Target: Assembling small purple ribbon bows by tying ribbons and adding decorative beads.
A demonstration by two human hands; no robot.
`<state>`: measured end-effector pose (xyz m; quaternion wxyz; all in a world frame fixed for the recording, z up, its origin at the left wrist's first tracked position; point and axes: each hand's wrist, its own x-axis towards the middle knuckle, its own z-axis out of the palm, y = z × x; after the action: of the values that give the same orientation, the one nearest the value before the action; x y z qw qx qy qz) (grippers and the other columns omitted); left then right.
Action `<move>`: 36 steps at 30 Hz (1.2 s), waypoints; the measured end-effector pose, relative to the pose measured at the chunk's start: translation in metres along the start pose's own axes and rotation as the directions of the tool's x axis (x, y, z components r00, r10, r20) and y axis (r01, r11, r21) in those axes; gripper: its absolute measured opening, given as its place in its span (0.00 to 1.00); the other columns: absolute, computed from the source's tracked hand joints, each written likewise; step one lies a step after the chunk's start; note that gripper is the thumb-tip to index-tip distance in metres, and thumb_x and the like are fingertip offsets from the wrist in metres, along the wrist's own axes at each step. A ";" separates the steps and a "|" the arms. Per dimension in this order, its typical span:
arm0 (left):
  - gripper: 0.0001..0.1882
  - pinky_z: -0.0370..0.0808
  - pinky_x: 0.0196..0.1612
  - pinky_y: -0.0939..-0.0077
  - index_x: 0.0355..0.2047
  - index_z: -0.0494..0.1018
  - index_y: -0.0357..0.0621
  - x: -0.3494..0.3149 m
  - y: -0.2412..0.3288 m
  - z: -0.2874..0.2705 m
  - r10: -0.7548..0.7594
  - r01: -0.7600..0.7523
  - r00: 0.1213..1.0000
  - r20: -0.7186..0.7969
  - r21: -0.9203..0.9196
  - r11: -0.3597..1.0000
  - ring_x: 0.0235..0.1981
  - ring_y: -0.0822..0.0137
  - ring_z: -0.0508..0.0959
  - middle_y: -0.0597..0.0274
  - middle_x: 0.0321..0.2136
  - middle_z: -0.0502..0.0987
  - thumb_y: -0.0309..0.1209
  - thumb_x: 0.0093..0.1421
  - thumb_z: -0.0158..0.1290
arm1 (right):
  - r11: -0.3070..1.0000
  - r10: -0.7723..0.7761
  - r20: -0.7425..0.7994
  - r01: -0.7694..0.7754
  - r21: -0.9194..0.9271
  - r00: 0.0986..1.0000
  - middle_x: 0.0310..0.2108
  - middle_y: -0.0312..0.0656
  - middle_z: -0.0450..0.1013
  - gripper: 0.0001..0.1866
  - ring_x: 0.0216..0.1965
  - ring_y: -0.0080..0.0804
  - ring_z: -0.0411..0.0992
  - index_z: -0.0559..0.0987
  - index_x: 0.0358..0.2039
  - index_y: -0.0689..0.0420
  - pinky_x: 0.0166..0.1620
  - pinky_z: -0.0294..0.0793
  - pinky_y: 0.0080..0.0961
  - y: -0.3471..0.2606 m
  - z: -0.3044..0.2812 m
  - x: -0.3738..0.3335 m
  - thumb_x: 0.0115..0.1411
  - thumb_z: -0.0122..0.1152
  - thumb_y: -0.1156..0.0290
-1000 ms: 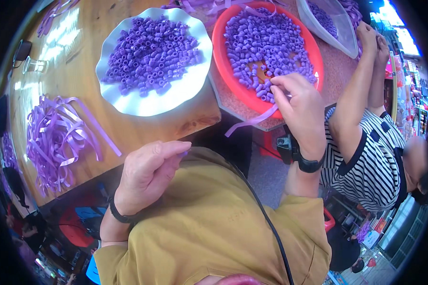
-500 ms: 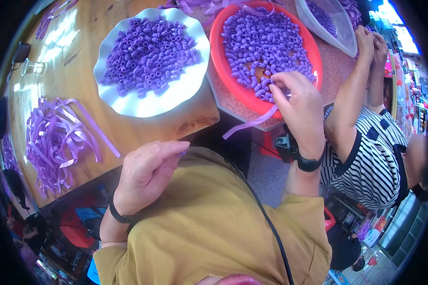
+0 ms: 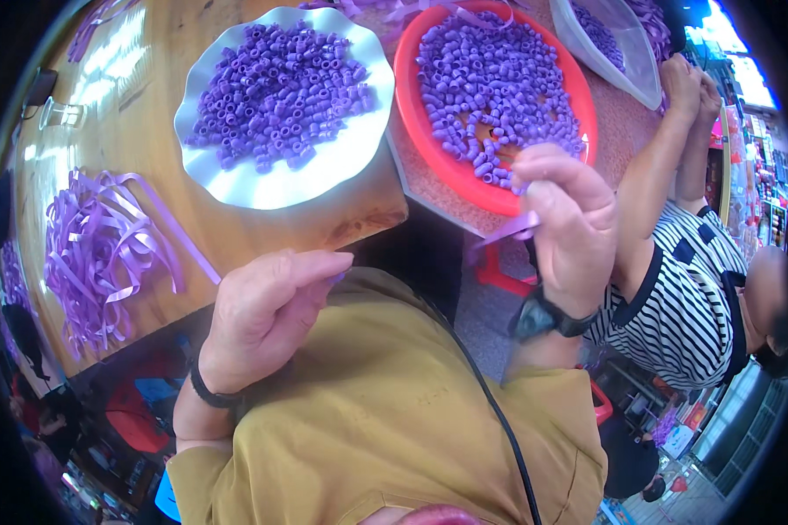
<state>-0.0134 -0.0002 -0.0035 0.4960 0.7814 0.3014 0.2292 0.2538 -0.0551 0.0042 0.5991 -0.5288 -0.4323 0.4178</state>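
Ribbon (image 3: 511, 230): just off red tray's (image 3: 438, 168) 6 o'clock
Right hand (image 3: 573, 234): pinching ribbon
Left hand (image 3: 258, 317): white plate's (image 3: 322, 172) 6 o'clock, fingers together, purple bit (image 3: 337, 279) at fingertips, can't tell grip

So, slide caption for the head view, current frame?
Right hand pinching a purple satin ribbon beside a red tray of purple pony beads; a white scalloped plate holds more.

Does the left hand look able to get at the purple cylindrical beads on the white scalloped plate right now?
Probably yes: nothing seems to stand between the left hand and the white scalloped plate holding the purple cylindrical beads, though something purple shows at the hand's fingertips.
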 end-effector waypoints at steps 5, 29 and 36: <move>0.14 0.71 0.28 0.78 0.38 0.74 0.38 0.019 0.018 0.002 0.155 -0.153 0.986 -0.057 0.026 0.988 0.24 0.68 0.75 0.60 0.26 0.76 0.15 0.51 0.50 | 0.864 0.251 0.124 -0.280 0.418 0.960 0.34 0.45 0.66 0.11 0.26 0.20 0.63 0.74 0.36 0.65 0.27 0.60 0.09 0.001 0.043 -0.011 0.53 0.58 0.74; 0.16 0.69 0.26 0.78 0.41 0.72 0.37 0.012 0.012 0.005 0.151 -0.150 0.974 -0.167 0.016 0.989 0.21 0.68 0.73 0.61 0.20 0.72 0.15 0.51 0.49 | 0.720 0.170 0.404 -0.393 0.572 0.899 0.35 0.38 0.71 0.08 0.34 0.19 0.69 0.75 0.36 0.62 0.37 0.70 0.14 0.027 0.072 -0.011 0.54 0.59 0.79; 0.17 0.71 0.24 0.74 0.41 0.71 0.38 0.013 0.012 0.002 0.127 -0.123 0.985 -0.118 0.040 0.992 0.22 0.61 0.75 0.57 0.22 0.73 0.16 0.49 0.52 | 0.765 0.235 0.296 -0.364 0.531 0.926 0.30 0.42 0.68 0.09 0.29 0.24 0.66 0.75 0.32 0.63 0.33 0.65 0.17 0.021 0.078 -0.013 0.50 0.63 0.75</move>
<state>-0.0001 0.0035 0.0071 0.4488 0.7914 0.2848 0.3018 0.1747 -0.0440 -0.0123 0.6063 -0.3370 -0.2560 0.6733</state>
